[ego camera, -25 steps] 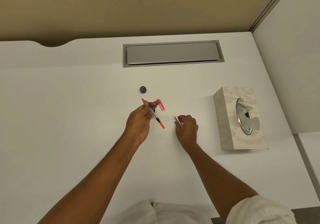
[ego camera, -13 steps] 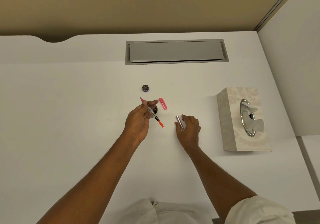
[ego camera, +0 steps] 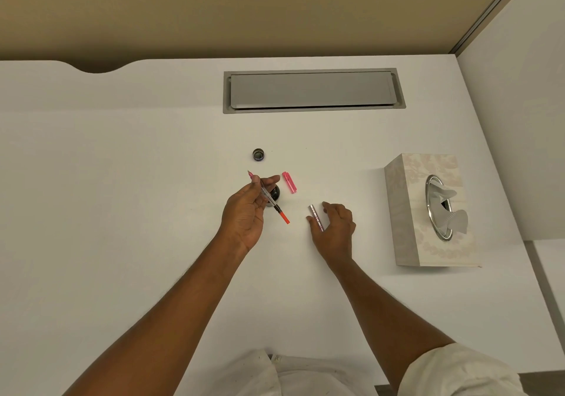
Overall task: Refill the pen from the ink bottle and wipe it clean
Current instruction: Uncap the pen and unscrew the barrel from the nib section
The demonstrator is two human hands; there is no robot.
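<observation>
No legible writing on pen point(ego camera: 269, 197) or tissue box point(ego camera: 406, 212).

Bottle cap point(ego camera: 258, 154) behind ink bottle point(ego camera: 274, 194), pen cap point(ego camera: 289, 182) just right, tissue box point(ego camera: 428, 212) far right on desk point(ego camera: 122, 181).

no readable text, labels, brands or numbers anywhere

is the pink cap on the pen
No, the pink cap lies on the desk, apart from the pen held in the left hand.
</observation>
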